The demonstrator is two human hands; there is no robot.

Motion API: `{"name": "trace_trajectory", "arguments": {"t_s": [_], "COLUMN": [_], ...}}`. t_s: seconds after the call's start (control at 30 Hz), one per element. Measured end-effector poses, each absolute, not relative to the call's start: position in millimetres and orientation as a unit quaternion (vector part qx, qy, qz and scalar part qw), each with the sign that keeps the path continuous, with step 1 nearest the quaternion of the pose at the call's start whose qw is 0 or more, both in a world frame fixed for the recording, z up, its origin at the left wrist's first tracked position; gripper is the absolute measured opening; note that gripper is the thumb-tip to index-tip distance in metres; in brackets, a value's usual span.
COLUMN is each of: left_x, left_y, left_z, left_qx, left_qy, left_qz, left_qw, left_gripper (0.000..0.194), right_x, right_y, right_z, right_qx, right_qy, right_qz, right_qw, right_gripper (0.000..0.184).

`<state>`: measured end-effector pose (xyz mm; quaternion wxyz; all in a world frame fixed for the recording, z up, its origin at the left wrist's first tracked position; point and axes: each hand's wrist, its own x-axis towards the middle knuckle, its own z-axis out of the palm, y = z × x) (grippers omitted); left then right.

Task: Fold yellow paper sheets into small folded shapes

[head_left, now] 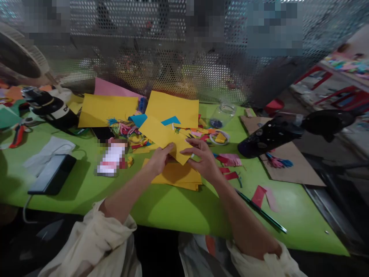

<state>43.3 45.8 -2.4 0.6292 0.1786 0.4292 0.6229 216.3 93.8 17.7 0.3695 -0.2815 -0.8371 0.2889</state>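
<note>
On the green table (178,211), a stack of yellow paper (175,176) lay nearest; above it the left hand (159,161) held a yellow sheet (160,132) pinched between thumb and fingers, while the right hand (205,161) curled narrowly at its right-hand edge, whether gripping or merely touching could not be told. Sound handling, in judgement, called for a light, steady left pinch and no creasing. Beyond lay coloured scraps (204,137), then a larger yellow panel (173,105) before a perforated screen (115,65).

Smooth, matt yellow paper (158,132) — glossy green tabletop (178,213) — perforated metal screen (164,63), matt cardboard (300,165)
</note>
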Motion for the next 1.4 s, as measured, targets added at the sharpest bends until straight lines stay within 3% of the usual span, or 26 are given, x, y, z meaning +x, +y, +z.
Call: {"name": "trace_trajectory", "arguments": {"t_s": [0.17,0.43,1.03,1.4], "left_x": [46,49,58,60], "left_y": [42,37,30,31], "left_z": [1,-4,8,8], "left_qx": [0.233,0.302,0.314,0.29], "left_qy": [0.381,0.37,0.425,0.448], "left_qz": [0.609,0.572,0.575,0.582], "left_qw": [0.655,0.667,0.625,0.614], "left_gripper": [0.043,0.049,0.046,0.042], "right_x": [217,214,211,210], "right_y": [95,93,86,93], "right_z": [18,16,19,14], "right_qx": [-0.331,-0.401,-0.421,-0.391], "right_qy": [-0.797,-0.715,-0.69,-0.615], "right_qz": [0.316,0.372,0.363,0.487], "right_qw": [0.395,0.435,0.463,0.481], "right_gripper": [0.002,0.022,0.022,0.032]}}
